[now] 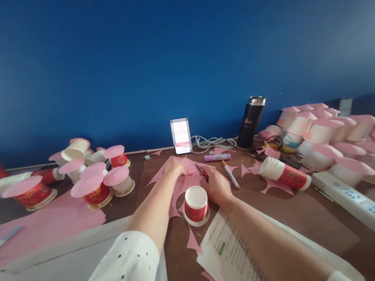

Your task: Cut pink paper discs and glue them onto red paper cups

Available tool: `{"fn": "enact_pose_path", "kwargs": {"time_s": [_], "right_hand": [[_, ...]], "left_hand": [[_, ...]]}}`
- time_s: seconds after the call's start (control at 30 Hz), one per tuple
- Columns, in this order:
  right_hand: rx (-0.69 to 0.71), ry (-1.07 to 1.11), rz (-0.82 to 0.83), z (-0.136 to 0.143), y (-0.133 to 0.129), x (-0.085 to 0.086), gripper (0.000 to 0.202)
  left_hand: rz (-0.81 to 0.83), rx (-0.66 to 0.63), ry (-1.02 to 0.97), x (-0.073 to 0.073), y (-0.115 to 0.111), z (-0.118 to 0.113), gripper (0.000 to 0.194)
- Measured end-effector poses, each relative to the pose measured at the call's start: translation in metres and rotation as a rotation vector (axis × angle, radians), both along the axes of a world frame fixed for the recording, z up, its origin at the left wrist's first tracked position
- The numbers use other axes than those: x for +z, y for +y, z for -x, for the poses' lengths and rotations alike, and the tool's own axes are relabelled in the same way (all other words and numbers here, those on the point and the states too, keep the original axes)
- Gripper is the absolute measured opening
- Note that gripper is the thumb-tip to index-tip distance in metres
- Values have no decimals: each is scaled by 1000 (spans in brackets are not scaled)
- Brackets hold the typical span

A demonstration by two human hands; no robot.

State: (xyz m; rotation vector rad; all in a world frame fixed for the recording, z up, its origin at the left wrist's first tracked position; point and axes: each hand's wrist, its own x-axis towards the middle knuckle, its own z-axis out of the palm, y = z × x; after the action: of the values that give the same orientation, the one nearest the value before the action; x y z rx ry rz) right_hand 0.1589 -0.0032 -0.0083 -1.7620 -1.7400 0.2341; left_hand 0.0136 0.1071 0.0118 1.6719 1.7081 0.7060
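Observation:
My left hand (174,167) is closed on a sheet of pink paper (188,164) at the middle of the table, its fingertips partly hidden. Close by on the right, my right hand (218,185) is closed around what looks like a pair of scissors (203,172), with a slim dark tip and a red part showing beside the paper. A red and white paper cup (196,210) stands upside down between my forearms. Right of my hands lie an orange and white marker (230,174) and a purple tube (217,157).
Several cups with pink paper discs (90,183) stand at left. White cups with pink tops (328,138) crowd the right, behind a power strip (360,208). A black thermos (251,122), stacked cups (286,173), a phone (181,136), a cable (213,142) and a printed booklet (231,256) lie around.

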Motion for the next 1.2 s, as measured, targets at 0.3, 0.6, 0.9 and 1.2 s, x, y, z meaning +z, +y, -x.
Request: {"fn": "enact_pose_path", "kwargs": {"time_s": [0.3, 0.6, 0.9, 1.2], "right_hand": [[19, 114, -47, -2, 1, 0, 37], [106, 514, -396, -9, -14, 31, 29], [254, 840, -86, 0, -33, 50, 38], [290, 1042, 4, 8, -37, 52, 31]], "left_hand": [[-79, 234, -502, 47, -43, 36, 30], [-135, 103, -1249, 23, -106, 35, 30], [-231, -5, -1090, 30, -120, 26, 24], [-270, -4, -765, 49, -135, 23, 28]]}}
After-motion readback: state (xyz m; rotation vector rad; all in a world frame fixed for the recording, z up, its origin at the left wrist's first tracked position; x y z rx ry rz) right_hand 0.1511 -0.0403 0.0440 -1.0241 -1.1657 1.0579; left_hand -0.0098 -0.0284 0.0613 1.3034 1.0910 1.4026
